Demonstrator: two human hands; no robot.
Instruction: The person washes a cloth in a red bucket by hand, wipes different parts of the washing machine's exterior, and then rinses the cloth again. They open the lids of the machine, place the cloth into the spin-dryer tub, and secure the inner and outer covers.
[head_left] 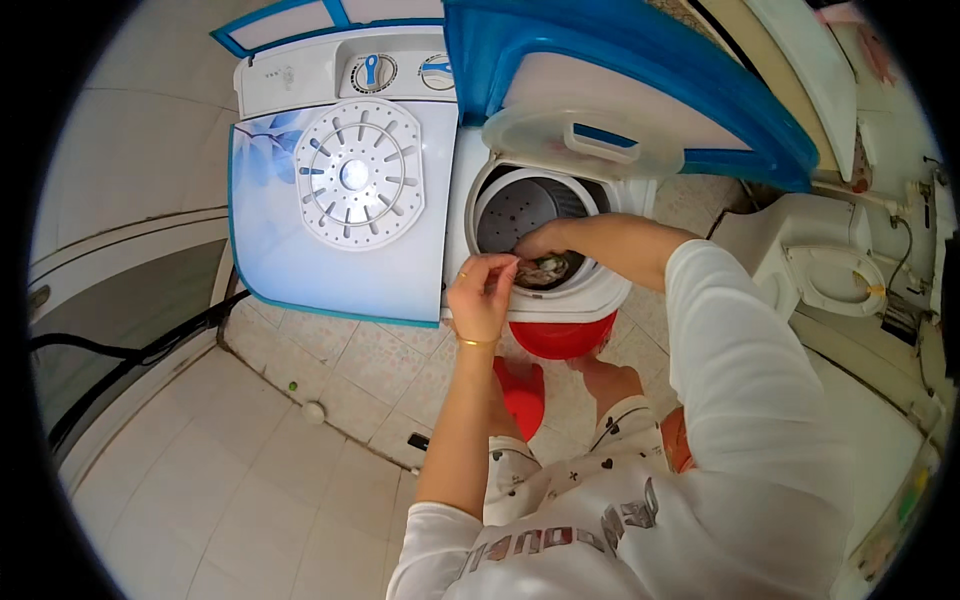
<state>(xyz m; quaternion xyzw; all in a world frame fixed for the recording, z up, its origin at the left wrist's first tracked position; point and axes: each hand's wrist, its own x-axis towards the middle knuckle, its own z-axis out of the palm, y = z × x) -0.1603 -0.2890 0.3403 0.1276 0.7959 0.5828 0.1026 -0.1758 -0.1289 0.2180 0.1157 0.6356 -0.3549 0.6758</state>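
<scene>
My right hand (543, 239) reaches down into the round spin tub (518, 205) of a twin-tub washing machine. Its fingers are partly hidden by the tub and what lies there. Wet-looking, crumpled cloth (546, 270) lies low in the tub, beside that hand. At the tub's near left rim my left hand (482, 294) has thumb and fingertips pinched together; whatever they hold, if anything, is too small to make out. A translucent inner lid (545, 140) stands raised behind the opening.
A white slotted spin disc (362, 172) lies on the closed left lid (290, 262). The blue-framed outer lid (620, 80) stands open. Red basins (565, 338) sit by my feet. A toilet (835, 275) is at the right, and a black phone-like object (418, 441) lies on the floor.
</scene>
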